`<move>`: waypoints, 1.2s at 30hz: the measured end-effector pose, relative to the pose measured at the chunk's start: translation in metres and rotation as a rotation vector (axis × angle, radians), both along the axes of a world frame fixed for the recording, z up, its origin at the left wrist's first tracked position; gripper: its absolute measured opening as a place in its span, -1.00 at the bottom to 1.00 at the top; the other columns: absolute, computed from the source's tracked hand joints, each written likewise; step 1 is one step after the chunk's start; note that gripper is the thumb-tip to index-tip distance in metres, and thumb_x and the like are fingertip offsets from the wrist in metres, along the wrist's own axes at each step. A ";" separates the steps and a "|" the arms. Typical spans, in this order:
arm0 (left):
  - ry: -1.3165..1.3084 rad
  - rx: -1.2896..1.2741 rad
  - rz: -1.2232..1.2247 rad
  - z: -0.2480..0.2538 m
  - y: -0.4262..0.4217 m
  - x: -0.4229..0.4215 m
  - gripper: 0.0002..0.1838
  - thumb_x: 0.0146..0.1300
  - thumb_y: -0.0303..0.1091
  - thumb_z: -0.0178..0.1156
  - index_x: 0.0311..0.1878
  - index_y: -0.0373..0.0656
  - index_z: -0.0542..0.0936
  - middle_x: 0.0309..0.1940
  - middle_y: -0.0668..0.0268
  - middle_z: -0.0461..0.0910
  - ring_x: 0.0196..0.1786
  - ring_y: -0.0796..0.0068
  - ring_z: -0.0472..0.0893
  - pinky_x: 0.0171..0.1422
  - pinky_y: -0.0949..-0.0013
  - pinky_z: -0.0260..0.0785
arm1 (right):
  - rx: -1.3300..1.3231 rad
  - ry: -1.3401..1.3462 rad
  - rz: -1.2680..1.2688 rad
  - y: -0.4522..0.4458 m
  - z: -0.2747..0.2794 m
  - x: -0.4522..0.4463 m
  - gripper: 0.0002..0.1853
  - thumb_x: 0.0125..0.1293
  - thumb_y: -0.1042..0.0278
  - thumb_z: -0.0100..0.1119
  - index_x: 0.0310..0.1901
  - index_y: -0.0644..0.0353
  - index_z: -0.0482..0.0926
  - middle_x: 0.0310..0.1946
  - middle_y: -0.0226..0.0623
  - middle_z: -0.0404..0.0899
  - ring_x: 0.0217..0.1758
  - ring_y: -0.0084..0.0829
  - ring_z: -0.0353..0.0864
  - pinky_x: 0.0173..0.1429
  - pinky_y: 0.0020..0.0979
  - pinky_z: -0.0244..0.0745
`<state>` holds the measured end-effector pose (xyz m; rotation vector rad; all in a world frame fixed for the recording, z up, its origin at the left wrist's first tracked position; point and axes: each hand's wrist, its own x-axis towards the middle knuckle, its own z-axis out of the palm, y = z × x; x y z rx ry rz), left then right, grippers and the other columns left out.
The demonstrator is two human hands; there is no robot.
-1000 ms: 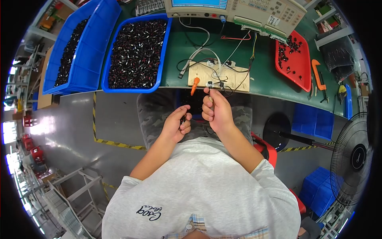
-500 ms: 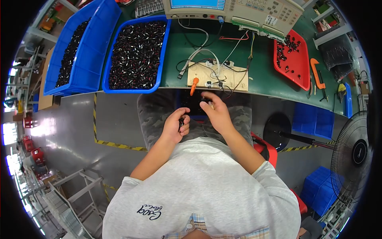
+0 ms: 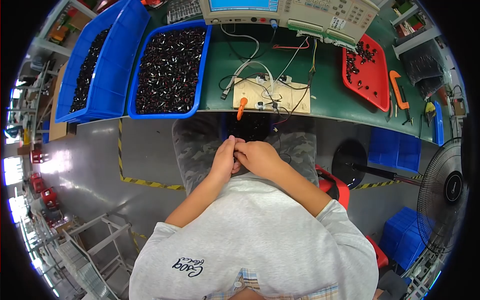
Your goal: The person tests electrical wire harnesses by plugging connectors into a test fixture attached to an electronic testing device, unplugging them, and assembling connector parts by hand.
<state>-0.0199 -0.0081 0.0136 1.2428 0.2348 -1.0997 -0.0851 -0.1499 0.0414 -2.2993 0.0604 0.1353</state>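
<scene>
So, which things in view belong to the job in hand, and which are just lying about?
Likely in the job:
- left hand and right hand, close together
- wired board
- bench instrument
- blue tray and red tray, both holding small dark parts

Apparently just lying about:
- orange-handled tool
- standing fan
- blue crates

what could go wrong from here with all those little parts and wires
Anything small between the left hand and right hand could slip and drop, since they meet over the lap, not the bench.

A thin lead hangs off the front edge near the right hand and might get snagged.

The full blue tray sits right at that edge, so a bump could spill parts.
</scene>
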 end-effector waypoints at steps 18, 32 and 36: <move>0.056 -0.071 0.027 0.004 0.005 0.008 -0.57 0.64 -0.02 -0.15 -0.04 -0.20 0.53 -0.52 0.36 0.45 -0.69 0.62 0.28 -0.65 0.51 0.10 | -0.069 -0.070 0.090 -0.007 0.013 0.003 -0.81 0.40 0.36 0.08 -0.01 0.10 0.58 -0.41 -0.21 0.70 -0.32 -0.10 0.72 -0.29 -0.11 0.56; 0.348 -0.476 0.001 0.013 0.005 0.026 -0.71 0.59 -0.11 -0.02 -0.08 -0.13 0.52 -0.46 0.40 0.49 -0.62 0.67 0.34 -0.58 0.53 0.16 | 0.759 -0.039 -0.323 -0.008 0.001 0.002 -0.77 0.49 0.41 0.15 0.11 0.23 0.54 -0.21 -0.34 0.65 -0.15 -0.57 0.63 -0.06 -0.49 0.54; 0.372 -0.569 0.027 0.015 0.006 0.020 -0.77 0.61 -0.14 -0.01 -0.05 -0.09 0.50 -0.37 0.42 0.49 -0.60 0.71 0.32 -0.56 0.58 0.15 | 0.864 -0.009 -0.342 -0.007 0.012 0.001 -0.78 0.49 0.47 0.16 0.10 0.25 0.55 -0.19 -0.41 0.61 -0.13 -0.66 0.58 -0.02 -0.56 0.52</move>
